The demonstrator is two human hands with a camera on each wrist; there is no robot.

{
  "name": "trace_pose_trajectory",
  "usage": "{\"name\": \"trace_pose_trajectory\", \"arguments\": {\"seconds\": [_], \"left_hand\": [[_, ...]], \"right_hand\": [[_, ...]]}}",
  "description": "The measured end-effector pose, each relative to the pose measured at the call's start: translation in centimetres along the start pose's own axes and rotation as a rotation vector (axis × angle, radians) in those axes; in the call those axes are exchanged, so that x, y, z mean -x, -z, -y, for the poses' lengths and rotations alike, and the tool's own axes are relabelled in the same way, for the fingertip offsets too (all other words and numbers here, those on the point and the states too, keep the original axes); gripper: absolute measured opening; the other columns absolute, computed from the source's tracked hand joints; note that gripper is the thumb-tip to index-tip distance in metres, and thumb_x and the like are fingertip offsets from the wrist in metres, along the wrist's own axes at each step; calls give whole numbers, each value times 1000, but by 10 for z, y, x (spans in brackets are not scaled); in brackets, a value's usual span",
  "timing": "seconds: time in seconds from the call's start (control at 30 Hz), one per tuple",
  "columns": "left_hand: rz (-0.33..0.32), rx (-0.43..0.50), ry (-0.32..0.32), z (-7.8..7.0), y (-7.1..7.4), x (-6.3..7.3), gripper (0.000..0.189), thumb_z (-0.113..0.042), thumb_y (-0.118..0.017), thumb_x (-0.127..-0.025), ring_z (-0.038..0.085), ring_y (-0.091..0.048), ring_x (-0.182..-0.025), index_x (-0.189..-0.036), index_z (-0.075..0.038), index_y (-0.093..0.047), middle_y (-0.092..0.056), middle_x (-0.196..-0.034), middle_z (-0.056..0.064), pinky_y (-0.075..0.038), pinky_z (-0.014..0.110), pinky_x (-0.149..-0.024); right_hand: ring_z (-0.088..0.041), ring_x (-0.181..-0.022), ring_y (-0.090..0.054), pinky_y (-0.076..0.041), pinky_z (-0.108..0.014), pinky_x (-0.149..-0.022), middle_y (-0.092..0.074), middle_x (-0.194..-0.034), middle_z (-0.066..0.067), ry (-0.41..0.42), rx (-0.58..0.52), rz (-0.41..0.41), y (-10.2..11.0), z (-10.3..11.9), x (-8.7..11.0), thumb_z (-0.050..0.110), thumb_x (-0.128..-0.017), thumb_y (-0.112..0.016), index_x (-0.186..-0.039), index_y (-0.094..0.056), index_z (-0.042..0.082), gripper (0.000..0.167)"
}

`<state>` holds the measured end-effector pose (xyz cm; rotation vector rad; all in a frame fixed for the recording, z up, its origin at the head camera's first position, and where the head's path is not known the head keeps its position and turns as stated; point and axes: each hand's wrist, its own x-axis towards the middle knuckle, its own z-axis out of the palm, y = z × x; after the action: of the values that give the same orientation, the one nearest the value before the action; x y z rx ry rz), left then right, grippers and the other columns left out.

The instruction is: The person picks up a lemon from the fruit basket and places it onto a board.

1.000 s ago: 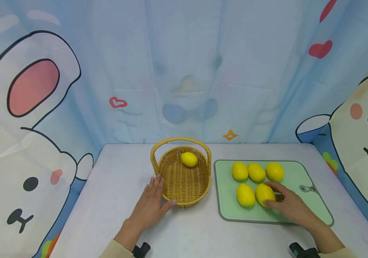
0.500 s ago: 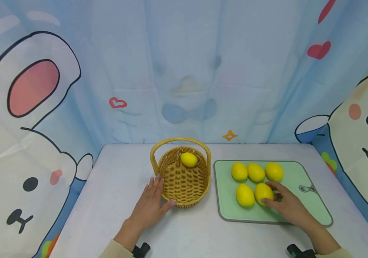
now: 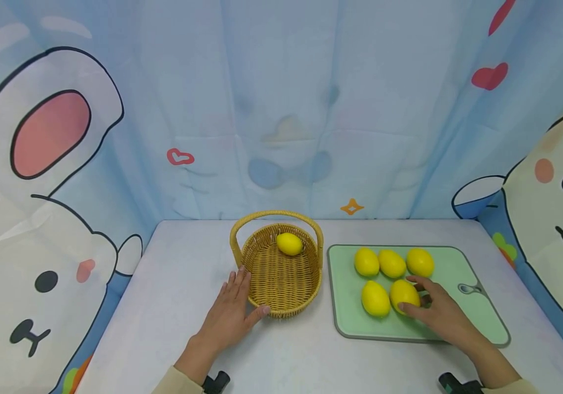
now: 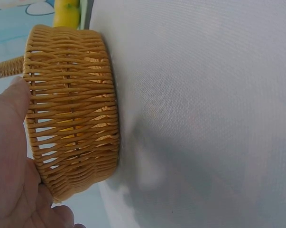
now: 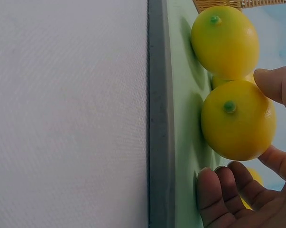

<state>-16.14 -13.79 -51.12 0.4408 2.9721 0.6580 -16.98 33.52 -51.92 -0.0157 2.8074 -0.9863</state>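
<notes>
A round wicker basket [image 3: 281, 284] with an arched handle holds one lemon [image 3: 289, 244] near its back wall. My left hand [image 3: 232, 312] rests against the basket's left front side, fingers extended and thumb at the front rim; the left wrist view shows the thumb [image 4: 14, 97] touching the woven rim. On the green tray [image 3: 355, 323], my right hand [image 3: 441, 312] holds the front right lemon [image 5: 237, 121] between thumb and index finger, the other fingers below it in the right wrist view. That lemon sits close beside the front left lemon [image 3: 375, 299].
Behind those two, a row of three lemons [image 3: 392, 264] lies on the tray. The tray has a grey raised edge [image 5: 161, 142] and stands right of the basket on the white table [image 3: 301, 361]. A blue patterned curtain [image 3: 281, 109] hangs behind the table.
My right hand has shifted very slightly left at the front right lemon, which looks moved by a hair at most. My left hand and the basket stay put.
</notes>
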Motion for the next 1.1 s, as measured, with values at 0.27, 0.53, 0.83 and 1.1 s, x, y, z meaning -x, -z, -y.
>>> {"name": "trace_pose_trajectory", "arguments": {"seconds": [0.27,0.53,0.83,1.1], "left_hand": [[-3,1,-1,0,0,0,97,-68,-52,-103,38,-10,-164,-168,-3,-20,-11,-177,16,-16,55,-133],[-6,-11,-6,1,0,0,99,-71,-48,-103,38,-11,-164,-168,-2,-20,-10,-177,16,-16,54,-133],[-4,6,4,0,1,0,97,-68,-52,-103,38,-10,-164,-168,-3,-20,-11,-177,16,-16,54,-133],[2,-1,5,1,0,-1,97,-69,-51,-103,38,-9,-164,-169,-4,-20,-9,-177,14,-16,54,-133]], "right_hand": [[-36,-110,-59,-52,-39,-80,-51,-139,-31,4,-4,-8,2,0,1,53,-96,-75,-157,-37,-1,89],[-35,-110,-59,-51,-36,-78,-50,-140,-29,12,-15,-22,4,-3,1,54,-97,-74,-158,-37,1,89],[-42,-114,-56,-53,-40,-80,-49,-142,-32,57,-23,-83,13,5,-2,51,-100,-71,-157,-39,-1,83],[-26,-113,-53,-48,-16,-79,-55,-140,-22,211,-86,-263,7,42,-3,32,-102,-73,-150,-51,0,61]]}}
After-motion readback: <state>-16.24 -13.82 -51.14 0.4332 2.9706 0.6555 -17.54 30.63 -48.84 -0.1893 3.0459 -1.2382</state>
